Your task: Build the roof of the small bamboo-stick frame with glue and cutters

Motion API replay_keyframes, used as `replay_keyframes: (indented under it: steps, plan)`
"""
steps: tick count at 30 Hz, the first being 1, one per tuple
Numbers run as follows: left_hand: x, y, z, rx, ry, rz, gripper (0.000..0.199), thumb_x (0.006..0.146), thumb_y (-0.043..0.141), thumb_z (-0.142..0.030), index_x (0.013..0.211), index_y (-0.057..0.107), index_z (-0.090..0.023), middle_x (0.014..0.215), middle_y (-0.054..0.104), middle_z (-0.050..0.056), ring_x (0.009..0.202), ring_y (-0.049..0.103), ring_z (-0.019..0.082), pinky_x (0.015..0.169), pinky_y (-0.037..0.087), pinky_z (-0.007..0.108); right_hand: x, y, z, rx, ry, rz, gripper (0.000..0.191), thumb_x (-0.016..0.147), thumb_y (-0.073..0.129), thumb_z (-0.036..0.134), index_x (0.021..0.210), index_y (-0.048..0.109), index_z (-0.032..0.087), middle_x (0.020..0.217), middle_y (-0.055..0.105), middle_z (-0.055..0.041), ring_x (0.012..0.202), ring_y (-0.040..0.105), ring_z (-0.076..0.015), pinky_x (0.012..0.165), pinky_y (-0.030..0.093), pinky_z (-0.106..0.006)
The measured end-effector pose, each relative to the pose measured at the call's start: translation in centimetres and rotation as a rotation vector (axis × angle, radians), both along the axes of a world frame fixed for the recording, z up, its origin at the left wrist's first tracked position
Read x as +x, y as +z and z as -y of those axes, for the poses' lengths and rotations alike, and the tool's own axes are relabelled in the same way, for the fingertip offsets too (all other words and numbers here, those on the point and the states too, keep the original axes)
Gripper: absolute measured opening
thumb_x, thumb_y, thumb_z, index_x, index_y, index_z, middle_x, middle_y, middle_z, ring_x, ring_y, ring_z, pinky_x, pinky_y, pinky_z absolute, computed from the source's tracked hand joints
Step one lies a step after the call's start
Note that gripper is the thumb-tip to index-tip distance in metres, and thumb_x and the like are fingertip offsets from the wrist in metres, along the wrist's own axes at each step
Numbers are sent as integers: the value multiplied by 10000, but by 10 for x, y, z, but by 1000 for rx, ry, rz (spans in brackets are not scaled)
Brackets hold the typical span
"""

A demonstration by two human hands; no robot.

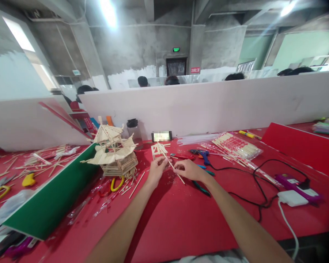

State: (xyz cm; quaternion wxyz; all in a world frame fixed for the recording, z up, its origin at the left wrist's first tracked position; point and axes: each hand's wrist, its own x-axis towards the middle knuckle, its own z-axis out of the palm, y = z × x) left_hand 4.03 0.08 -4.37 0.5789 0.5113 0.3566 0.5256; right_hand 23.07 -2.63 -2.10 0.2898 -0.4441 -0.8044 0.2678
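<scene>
A thin wooden stick (181,179) slants between my two hands above the red table. My left hand (157,171) is closed, its thumb and fingertips pinching the stick's upper end. Lower down the same stick, my right hand (191,170) closes on it with thumb and fingers. Just behind my left hand stands a small frame of sticks with a pointed top (159,147), partly covered by the fingers. On the left rises a larger stick pavilion (117,157) with two tiers of roof. Green-handled pliers (201,188) lie beside my right hand.
A blue glue gun (204,156) trails a black cord to a purple power strip (298,187). Packs of sticks (237,146) lie at the back right. A phone (161,136) and a bottle (133,132) stand by the white partition (208,106). A green board (57,197) leans left.
</scene>
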Motion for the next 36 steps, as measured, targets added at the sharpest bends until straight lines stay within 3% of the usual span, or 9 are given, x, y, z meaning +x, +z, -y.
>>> replay_keyframes:
  steps: [10, 16, 28, 36]
  plan:
    - [-4, -2, -6, -23, -70, 9, 415, 701, 814, -457, 965, 714, -153, 966, 752, 82, 914, 713, 221, 935, 546, 412, -4, -7, -4, 79, -41, 13, 227, 912, 556, 330, 894, 714, 168, 821, 732, -42, 737, 651, -159, 674, 429, -235]
    - [-1, -1, -4, -8, -103, -17, 388, 699, 810, -483, 871, 702, -153, 862, 729, 44, 823, 696, 187, 891, 560, 368, -2, -10, -8, 98, -60, 9, 223, 912, 553, 327, 867, 709, 175, 793, 727, -38, 712, 642, -156, 653, 419, -231]
    - [6, -8, -7, -3, -95, -81, 401, 709, 797, -498, 871, 697, -144, 814, 699, 39, 741, 657, 143, 722, 519, 247, -4, -15, -12, 149, -180, 76, 221, 894, 576, 340, 795, 711, 196, 771, 733, -35, 677, 635, -157, 613, 391, -234]
    - [8, -13, -10, 18, -109, -96, 399, 731, 773, -520, 820, 666, -146, 783, 675, 32, 720, 637, 129, 704, 502, 237, -4, -15, -12, 144, -236, 105, 223, 890, 591, 352, 774, 713, 206, 806, 748, -36, 721, 656, -163, 633, 398, -232]
